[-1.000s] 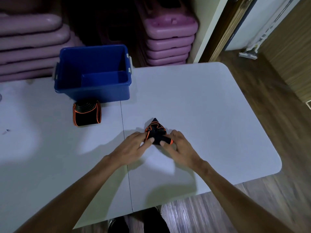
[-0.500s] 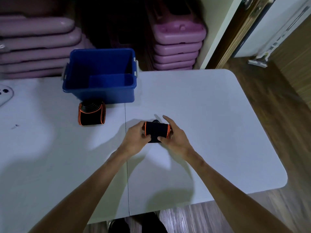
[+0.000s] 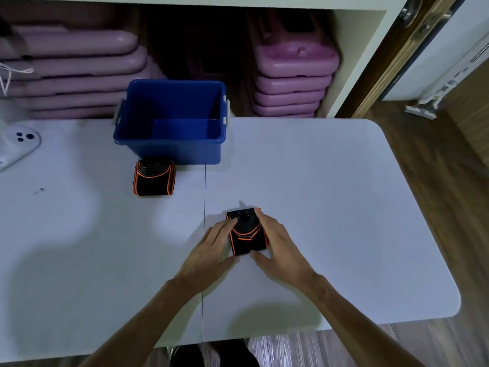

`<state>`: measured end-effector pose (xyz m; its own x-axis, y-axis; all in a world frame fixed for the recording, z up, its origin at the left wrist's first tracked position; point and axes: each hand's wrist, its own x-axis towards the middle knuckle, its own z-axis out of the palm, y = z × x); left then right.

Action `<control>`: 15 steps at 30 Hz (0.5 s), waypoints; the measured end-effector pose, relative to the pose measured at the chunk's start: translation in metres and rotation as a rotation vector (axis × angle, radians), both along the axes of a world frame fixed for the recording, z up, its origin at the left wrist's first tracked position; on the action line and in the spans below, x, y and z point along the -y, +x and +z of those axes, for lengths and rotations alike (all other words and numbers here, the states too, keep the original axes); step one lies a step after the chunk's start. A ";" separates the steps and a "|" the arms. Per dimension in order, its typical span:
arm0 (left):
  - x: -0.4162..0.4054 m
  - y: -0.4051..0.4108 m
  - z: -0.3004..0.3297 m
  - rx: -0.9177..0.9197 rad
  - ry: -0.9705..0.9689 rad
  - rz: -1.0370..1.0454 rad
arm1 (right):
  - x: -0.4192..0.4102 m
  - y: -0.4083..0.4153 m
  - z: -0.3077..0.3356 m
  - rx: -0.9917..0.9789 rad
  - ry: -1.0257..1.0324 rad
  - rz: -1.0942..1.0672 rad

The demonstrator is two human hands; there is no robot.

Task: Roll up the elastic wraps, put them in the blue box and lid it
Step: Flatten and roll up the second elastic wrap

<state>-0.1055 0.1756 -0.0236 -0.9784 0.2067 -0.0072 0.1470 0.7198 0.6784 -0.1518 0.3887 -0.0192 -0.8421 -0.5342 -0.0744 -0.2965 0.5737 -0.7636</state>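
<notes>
A rolled black elastic wrap with orange edges stands on the white table in front of me. My left hand presses its left side and my right hand cups its right side, thumbs near its front. A second rolled wrap of the same colours sits alone just in front of the blue box. The box is open, looks empty, and has grey latches on its sides. No lid is in view.
Stacks of purple plastic steps fill the shelf behind the table. A white device lies at the table's far left. The table's right and near edges drop to wooden floor.
The wrap between my hands has turned from lying sideways to standing with its coiled end up. Both hands now clamp its sides. The view has tilted so the box appears lower.
</notes>
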 end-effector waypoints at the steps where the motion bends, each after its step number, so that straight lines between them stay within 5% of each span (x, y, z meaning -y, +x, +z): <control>1: -0.003 -0.003 0.000 0.010 -0.020 0.010 | 0.000 -0.004 -0.002 -0.017 0.022 0.016; 15: -0.011 -0.004 -0.005 -0.041 0.084 0.079 | 0.014 -0.003 -0.005 -0.001 0.064 -0.078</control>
